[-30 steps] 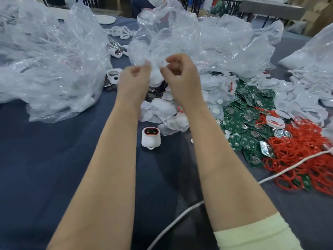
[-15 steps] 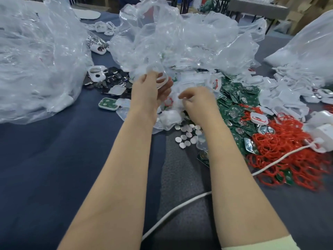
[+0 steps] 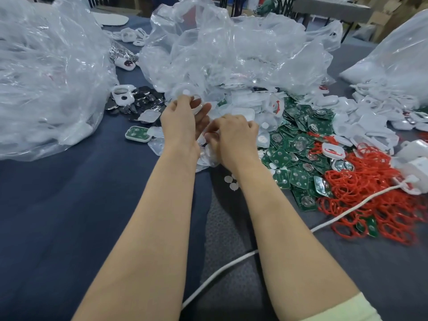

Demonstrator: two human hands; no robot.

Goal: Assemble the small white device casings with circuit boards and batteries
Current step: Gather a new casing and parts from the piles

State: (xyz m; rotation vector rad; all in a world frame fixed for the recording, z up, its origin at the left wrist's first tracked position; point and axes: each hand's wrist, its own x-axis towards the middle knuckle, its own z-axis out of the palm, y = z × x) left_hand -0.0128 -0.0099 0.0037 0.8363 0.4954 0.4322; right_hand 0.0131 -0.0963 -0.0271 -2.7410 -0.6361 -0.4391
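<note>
Being pinched by the left hand point(image 3: 183, 122): one white casing point(image 3: 198, 107). Fingers of the right hand point(image 3: 235, 135) are curled over translucent parts point(image 3: 206, 156); grip cannot be told. Heaped beside are green circuit boards point(image 3: 298, 144).

Three plastic bags are sitting along the far side of the table point(image 3: 58, 205): a left bag point(image 3: 46, 77), a middle bag point(image 3: 231, 49) and a right bag point(image 3: 393, 61). Circuit boards point(image 3: 298, 144) are lying in a pile right of centre, just near of the middle bag. Casing shells point(image 3: 370, 117) are lying farther right. Rubber rings point(image 3: 370, 193) are lying right of the boards and nearer, overlapping their edge. A cable point(image 3: 220, 272) is running from the near edge rightward onto the rings. At the middle bag's near edge, the left hand point(image 3: 183, 126) is holding a casing part point(image 3: 199, 105) beside the right hand point(image 3: 234, 137). A casing with a board point(image 3: 137, 133) is lying just to their left.
</note>
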